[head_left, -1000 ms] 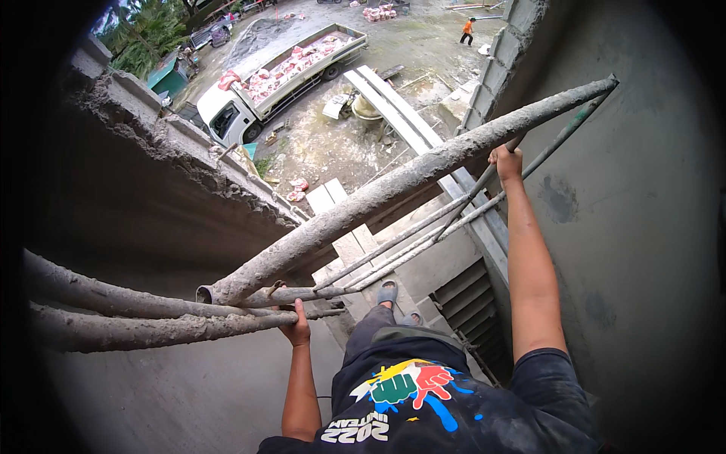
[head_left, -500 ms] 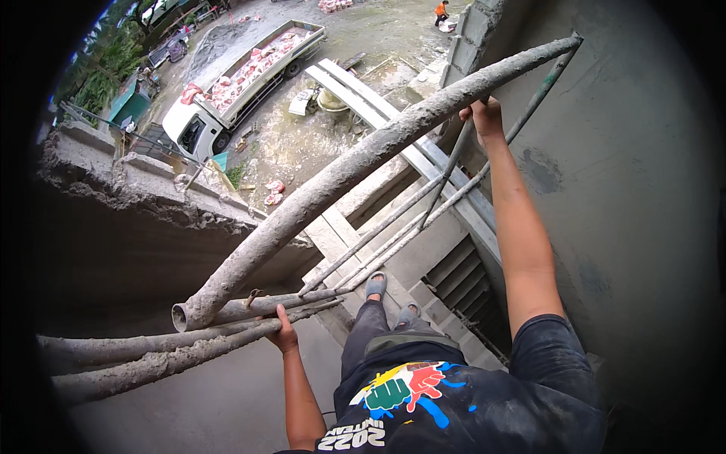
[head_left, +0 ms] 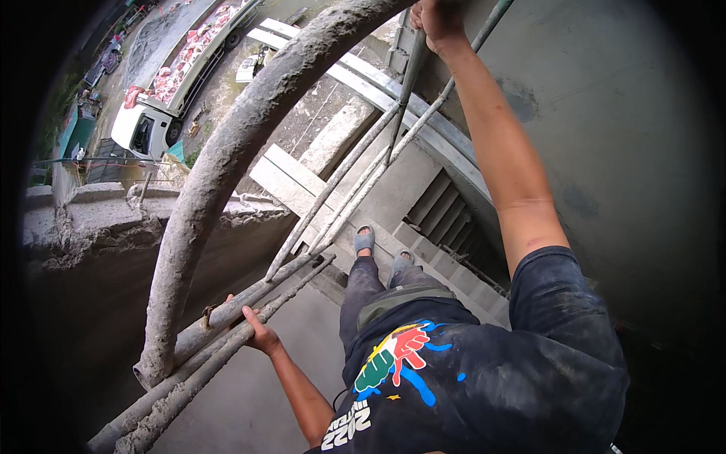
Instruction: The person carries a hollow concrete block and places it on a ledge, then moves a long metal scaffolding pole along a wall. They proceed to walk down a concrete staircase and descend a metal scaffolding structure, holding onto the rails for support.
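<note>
A scaffold frame point(head_left: 203, 181) of cement-crusted metal tubes slants across the view, its thick curved tube uppermost. My right hand point(head_left: 440, 26), arm stretched far forward, is closed round a thin greenish brace point(head_left: 413, 72) of it near the top edge. Lower left, my left hand point(head_left: 261, 334) is closed at the frame's lower tubes, its thumb over them and its fingertips partly showing on the far side. Beside that hand a crusted pipe point(head_left: 178, 405) runs close along the frame; whether it is joined to it I cannot tell. The frame's far end lies outside the view.
I stand in grey slippers on a plank point(head_left: 382, 240). A stairwell opening point(head_left: 450, 216) drops away on the right, near a plastered wall point(head_left: 597, 129). Pale boards point(head_left: 363, 83) extend outward ahead. A broken concrete ledge point(head_left: 98, 223) is at left; far below stands a white truck point(head_left: 144, 129) with sacks.
The frame has tilted more steeply, its lower left end dropping nearer me and its upper end passing out of view. Both hands keep their hold; my view has shifted too.
</note>
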### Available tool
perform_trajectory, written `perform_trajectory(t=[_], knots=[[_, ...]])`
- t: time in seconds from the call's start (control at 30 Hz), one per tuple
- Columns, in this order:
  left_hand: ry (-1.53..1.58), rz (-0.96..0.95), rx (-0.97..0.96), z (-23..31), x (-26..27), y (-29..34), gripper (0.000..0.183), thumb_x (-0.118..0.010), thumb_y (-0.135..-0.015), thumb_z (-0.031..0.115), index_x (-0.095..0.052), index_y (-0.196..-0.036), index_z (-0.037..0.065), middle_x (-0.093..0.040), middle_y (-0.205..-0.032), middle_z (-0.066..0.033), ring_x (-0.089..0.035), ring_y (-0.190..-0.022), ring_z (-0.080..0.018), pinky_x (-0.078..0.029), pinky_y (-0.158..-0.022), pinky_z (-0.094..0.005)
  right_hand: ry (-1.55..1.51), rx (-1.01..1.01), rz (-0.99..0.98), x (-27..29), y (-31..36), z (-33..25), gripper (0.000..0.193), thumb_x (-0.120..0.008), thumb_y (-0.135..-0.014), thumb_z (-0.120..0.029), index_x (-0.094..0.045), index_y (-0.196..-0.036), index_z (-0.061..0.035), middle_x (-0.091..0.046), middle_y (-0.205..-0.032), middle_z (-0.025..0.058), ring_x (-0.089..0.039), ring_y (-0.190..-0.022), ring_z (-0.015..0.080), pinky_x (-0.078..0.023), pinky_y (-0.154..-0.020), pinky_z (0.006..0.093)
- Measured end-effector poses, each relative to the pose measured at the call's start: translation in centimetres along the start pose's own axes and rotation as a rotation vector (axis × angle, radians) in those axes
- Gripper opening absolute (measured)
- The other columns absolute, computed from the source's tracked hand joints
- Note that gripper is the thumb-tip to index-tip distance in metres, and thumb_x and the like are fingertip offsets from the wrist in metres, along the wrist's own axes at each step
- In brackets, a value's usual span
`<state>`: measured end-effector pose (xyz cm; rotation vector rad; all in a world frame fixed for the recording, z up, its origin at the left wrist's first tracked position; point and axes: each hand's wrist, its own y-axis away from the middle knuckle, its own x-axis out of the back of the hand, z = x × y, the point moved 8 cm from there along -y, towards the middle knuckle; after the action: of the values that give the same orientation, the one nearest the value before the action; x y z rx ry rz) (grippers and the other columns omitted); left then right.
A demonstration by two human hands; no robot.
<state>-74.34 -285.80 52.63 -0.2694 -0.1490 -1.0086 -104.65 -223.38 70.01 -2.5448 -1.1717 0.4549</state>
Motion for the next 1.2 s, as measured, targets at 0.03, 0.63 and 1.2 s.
perform_trajectory(t=[0.03,0.63,1.2], knots=[[-0.002,0.007,-0.017,0.2,0.4,0.2,0.039,-0.057,-0.093,0.008,-0.049,-0.130,-0.003,-0.056,-0.135,-0.0135,-0.060,-0.103,-0.0190,-0.050,-0.073,-0.0274,0.042,-0.042,-0.030,-0.3,-0.1,0.4,0.039,-0.052,-0.096,-0.030,-0.053,-0.065,-0.0073,-0.046,-0.048,0.0007,-0.044,-0.039,0.0114,-0.031,-0.036,0.0305],[-0.039,0.020,-0.030,0.7,-4.2,-1.8,0.050,-0.059,-0.092,0.007,-0.048,-0.140,-0.001,-0.057,-0.136,-0.0115,-0.059,-0.087,-0.0173,-0.050,-0.078,-0.0310,0.356,0.148,-0.338,-5.0,-6.7,7.3,0.041,-0.063,-0.090,-0.032,-0.058,-0.062,-0.0033,-0.059,-0.057,0.0070,-0.060,-0.053,0.0177,-0.049,-0.055,0.0315],[-0.060,0.178,0.065,-0.3,-1.2,-0.8,0.060,-0.063,-0.089,0.003,-0.041,-0.144,-0.002,-0.052,-0.144,-0.0164,-0.060,-0.067,-0.0125,-0.049,-0.072,-0.0285,0.318,-0.272,-0.421,-10.1,-7.2,10.8,0.035,-0.067,-0.092,-0.037,-0.059,-0.075,-0.0070,-0.056,-0.064,0.0033,-0.054,-0.057,0.0147,-0.048,-0.058,0.0315]])
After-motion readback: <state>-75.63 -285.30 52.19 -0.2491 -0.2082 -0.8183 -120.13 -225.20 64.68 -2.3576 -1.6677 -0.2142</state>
